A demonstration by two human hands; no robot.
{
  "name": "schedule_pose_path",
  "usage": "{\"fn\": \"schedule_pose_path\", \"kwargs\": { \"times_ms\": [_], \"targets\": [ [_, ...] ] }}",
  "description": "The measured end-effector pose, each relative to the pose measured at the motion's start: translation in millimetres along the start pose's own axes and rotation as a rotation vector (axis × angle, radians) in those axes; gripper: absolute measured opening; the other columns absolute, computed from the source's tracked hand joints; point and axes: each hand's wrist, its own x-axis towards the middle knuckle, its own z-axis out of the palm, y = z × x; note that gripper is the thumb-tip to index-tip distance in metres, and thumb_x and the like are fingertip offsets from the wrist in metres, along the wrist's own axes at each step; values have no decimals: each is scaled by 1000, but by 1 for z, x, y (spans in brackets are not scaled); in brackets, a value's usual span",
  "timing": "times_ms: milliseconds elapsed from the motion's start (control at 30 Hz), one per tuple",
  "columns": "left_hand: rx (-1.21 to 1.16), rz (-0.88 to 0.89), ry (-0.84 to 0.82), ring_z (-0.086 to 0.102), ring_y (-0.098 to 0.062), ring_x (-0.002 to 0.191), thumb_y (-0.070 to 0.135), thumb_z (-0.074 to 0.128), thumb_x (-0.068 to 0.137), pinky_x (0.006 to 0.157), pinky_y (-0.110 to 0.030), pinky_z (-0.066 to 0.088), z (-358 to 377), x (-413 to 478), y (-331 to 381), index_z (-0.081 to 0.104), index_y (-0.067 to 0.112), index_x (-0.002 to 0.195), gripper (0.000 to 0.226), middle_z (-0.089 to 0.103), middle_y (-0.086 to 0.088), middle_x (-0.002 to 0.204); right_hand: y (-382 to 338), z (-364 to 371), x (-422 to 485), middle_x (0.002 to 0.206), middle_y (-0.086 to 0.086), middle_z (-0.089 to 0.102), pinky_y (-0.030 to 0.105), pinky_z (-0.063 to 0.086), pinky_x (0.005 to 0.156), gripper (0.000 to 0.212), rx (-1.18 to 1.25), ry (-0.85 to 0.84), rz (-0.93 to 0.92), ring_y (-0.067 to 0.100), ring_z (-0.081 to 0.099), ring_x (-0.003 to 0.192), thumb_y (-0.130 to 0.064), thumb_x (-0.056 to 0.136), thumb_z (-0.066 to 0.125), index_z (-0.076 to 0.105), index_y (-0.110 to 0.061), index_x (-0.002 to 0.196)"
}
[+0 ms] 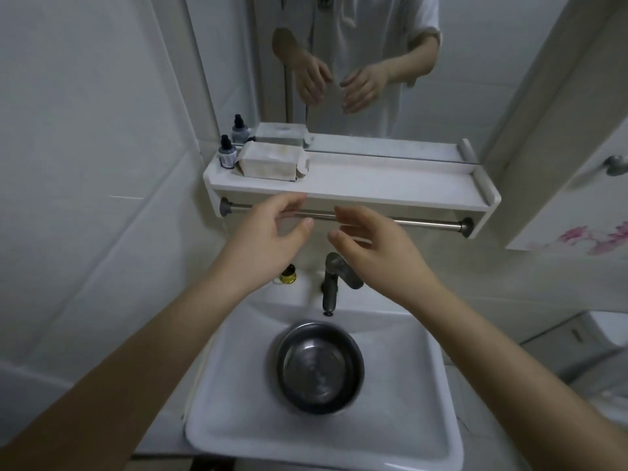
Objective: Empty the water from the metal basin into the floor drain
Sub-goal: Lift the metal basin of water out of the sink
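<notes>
The metal basin (319, 368) is sitting upright inside the white sink (238, 419), toward the back of the bowl, its far rim lying just below the faucet (334, 283) spout. Its inside looks shiny, but I cannot tell how much water it is holding. Bare sink surface is showing all around the basin, widest on the near side and to the left, narrower toward the sink's right wall.

Both hands are hovering well above the basin, raised in front of the towel bar (424, 223) that is running under the white shelf (373, 185). The left hand (268, 239) is spread loosely with fingers released, gripping nothing; the right hand (370, 246) is likewise relaxed and empty, fingers gently curved. A small gap is lying between the two thumbs, directly above the faucet.

On the shelf, far above the basin and to its left, a small dark bottle (227, 154) is standing beside a worn carton (272, 161). The mirror (356, 62) over the shelf is reflecting both hands.
</notes>
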Motion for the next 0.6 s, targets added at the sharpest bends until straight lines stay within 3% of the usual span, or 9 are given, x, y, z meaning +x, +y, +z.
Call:
{"fn": "schedule_pose_path", "kwargs": {
  "times_ms": [333,433,533,600],
  "targets": [
    [12,-101,-39,59,-11,121,18,67,95,110,-41,45,17,-14,-49,59,13,136,42,63,5,128,43,30,-7,137,-6,66,34,51,107,49,-12,-49,119,10,65,120,-34,97,64,58,-18,142],
    [22,-135,-62,58,-9,122,21,67,95,110,-38,46,21,-17,-63,58,14,137,43,63,5,131,54,34,-8,135,-6,67,27,50,105,50,-24,-57,148,8,65,120,-36,96,64,58,-19,143],
    [23,-168,-78,59,-9,121,22,68,94,109,-39,47,28,-24,-75,59,14,136,43,64,4,131,65,40,-14,131,-3,69,15,53,91,47,-25,-78,175,10,65,119,-33,97,63,59,-18,141],
    [26,-192,-105,59,-6,120,24,67,94,109,-38,47,34,-30,-83,59,15,136,43,65,6,129,72,46,-21,129,-2,70,20,54,95,46,-30,-91,195,12,66,118,-32,96,64,61,-17,139]
  ]
}}
